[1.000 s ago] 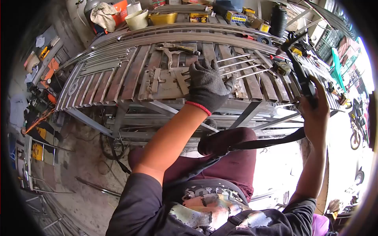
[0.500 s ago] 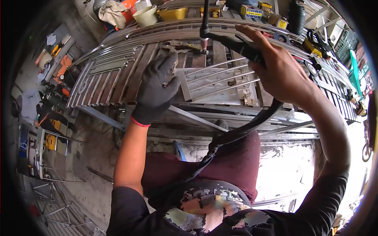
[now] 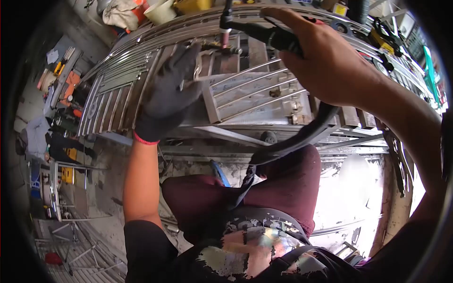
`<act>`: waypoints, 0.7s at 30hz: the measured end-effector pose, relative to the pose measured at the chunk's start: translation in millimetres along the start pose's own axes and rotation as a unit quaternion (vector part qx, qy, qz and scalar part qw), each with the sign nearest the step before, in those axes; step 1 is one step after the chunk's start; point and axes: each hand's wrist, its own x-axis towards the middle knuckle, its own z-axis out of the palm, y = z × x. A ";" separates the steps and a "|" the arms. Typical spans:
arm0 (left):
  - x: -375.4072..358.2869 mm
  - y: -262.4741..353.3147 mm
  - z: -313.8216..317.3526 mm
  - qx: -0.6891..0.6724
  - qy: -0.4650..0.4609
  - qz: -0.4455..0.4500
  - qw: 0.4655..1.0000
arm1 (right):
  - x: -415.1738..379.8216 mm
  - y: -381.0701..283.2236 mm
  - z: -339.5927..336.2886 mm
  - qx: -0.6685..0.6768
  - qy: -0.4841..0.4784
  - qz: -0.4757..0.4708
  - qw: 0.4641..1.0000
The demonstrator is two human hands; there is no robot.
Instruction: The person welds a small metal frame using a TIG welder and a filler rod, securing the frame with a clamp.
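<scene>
My right hand (image 3: 325,61), bare, grips the black handle of a TIG welding torch (image 3: 262,33). The torch's pinkish nozzle points down over the bench, beyond a small metal frame. A thick black cable (image 3: 302,140) hangs from the handle across my lap. My left hand (image 3: 170,92) wears a dark grey glove with a red cuff; it is just left of the frame's end bar (image 3: 211,104), and motion smears its fingers. Several thin metal rods run from that bar toward the right hand. Beneath them lies a metal plate (image 3: 264,116) with handwritten marks and small blocks at its right end.
The slatted metal bench (image 3: 113,111) carries a bundle of thin rods (image 3: 125,70) at left. A pale bucket (image 3: 160,12) and a yellow container (image 3: 193,4) stand at the back. A grinding disc (image 3: 340,27) lies at right. Metal frames and tools crowd the floor at left.
My gloved left hand has moved left and slightly away from the frame's end bar. The torch and right hand have shifted left and up in view; the camera has also moved.
</scene>
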 end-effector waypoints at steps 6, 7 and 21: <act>-6.4 -8.1 9.9 0.167 -0.078 0.058 0.981 | -27.1 21.7 -11.7 -0.057 0.005 -0.093 0.994; -7.4 -13.3 15.2 0.214 -0.094 0.102 0.967 | -20.6 4.4 -44.7 0.017 -0.144 -0.009 0.989; -1.8 0.6 10.9 -0.444 -0.093 -0.204 0.867 | -26.3 29.8 14.7 0.106 -0.016 0.011 0.994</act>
